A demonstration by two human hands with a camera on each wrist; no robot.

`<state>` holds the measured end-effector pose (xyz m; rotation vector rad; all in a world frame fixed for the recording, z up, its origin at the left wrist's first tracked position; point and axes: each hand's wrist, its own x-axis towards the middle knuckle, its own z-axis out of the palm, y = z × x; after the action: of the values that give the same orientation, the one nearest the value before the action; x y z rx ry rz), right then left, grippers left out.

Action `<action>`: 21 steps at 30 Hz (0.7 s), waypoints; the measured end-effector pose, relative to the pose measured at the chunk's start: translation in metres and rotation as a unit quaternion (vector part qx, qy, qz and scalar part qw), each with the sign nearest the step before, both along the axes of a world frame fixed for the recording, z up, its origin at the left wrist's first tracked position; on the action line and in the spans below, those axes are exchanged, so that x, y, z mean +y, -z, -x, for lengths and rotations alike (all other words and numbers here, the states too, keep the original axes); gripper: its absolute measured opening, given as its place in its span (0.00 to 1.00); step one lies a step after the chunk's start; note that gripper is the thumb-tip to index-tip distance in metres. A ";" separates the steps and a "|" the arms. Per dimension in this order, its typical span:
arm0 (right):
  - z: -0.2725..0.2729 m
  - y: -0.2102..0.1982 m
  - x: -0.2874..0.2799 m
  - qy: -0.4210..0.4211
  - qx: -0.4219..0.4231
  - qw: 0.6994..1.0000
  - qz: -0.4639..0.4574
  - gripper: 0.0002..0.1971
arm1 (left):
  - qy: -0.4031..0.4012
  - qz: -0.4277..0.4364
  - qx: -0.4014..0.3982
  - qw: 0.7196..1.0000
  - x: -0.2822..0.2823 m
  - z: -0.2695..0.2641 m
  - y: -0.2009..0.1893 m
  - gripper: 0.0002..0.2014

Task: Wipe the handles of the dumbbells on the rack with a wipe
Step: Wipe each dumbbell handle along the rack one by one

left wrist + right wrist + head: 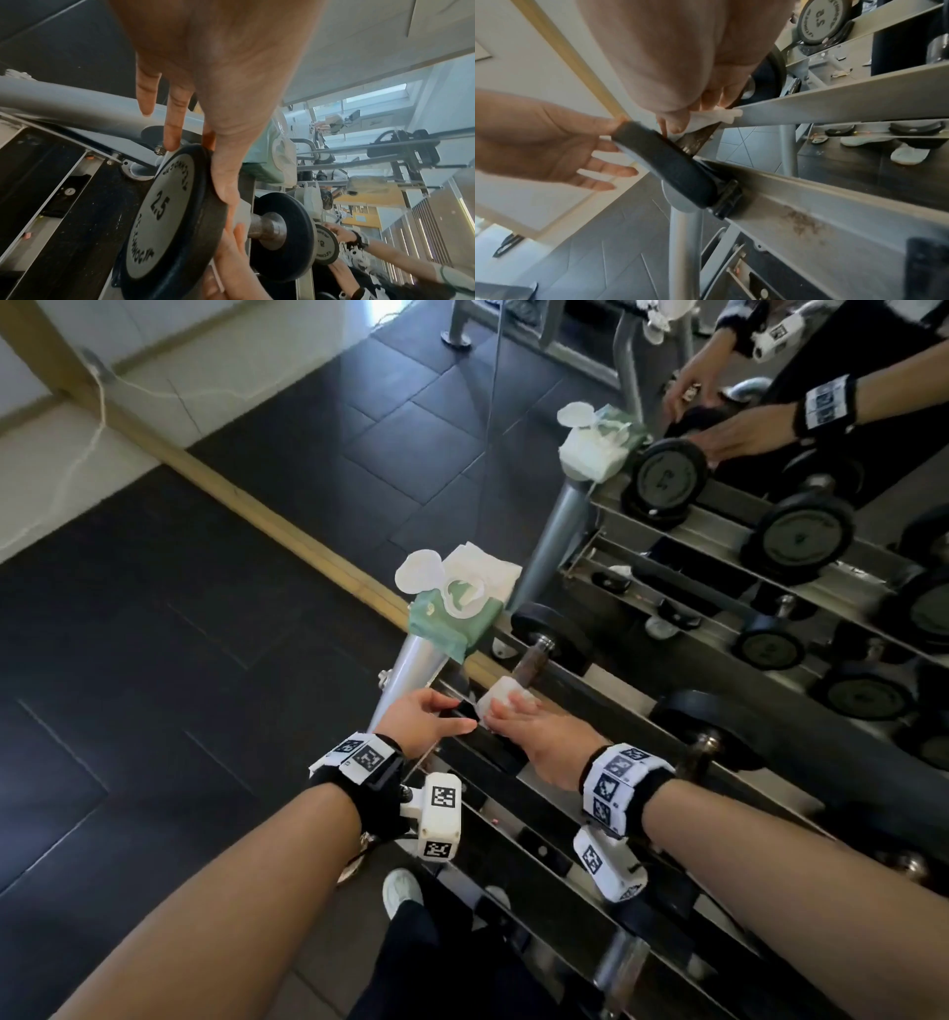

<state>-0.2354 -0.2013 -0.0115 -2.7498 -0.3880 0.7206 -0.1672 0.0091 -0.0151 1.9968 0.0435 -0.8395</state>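
Right hand [539, 737] has a white wipe [506, 698] wrapped round the handle [531, 662] of the 2.5 dumbbell [169, 223] at the left end of the rack's top tier; fingers curled over the wipe and bar, thumb underneath per the right wrist view, so it's a closed grip on wipe plus handle

Left hand [426, 719] steadies the near head of the same dumbbell: thumb lies along the rubber rim, fingers [172, 125] straight and spread past the plate's edge, not wrapped round anything. Flat contact only

Dumbbell sits across the two rails of the rack [590, 762], near head against a black rubber stop [729, 196], far head [552, 634] toward the mirror. Handle metal looks dark and rusty where it shows beyond the wipe

Green wipes pack [454, 621] rests on the rack's top left corner, on the upright post [411, 665], white lid flipped open, a wipe sticking up out of the slot. Just beside the far head of the dumbbell, can't tell if touching

Next dumbbell [708, 737] along the top tier to the right, apart from the hands. Lower tiers visible below, with dark rubber stops

Mirror [770, 454] behind the rack doubles everything: pack, dumbbells, both hands. Dark tile floor [179, 660] left of the rack, white shoe [402, 891] at the rack's base
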 end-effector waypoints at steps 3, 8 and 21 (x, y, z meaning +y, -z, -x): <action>-0.006 -0.010 -0.006 -0.049 -0.018 0.998 0.031 0.36 | 0.033 -0.022 -0.003 0.999 -0.002 -0.008 -0.003 0.16; -0.033 -0.019 -0.021 0.072 -0.047 0.996 0.027 0.39 | 0.042 -0.029 0.009 0.999 -0.002 -0.012 0.001 0.16; -0.021 -0.022 -0.025 0.070 -0.017 0.997 -0.006 0.42 | 0.074 -0.073 0.022 0.994 -0.004 -0.024 -0.004 0.17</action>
<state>-0.2147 -0.2259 0.0101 -2.7479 -0.2031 0.6337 -0.1432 0.0055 -0.0116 2.1372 -0.0195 -1.0013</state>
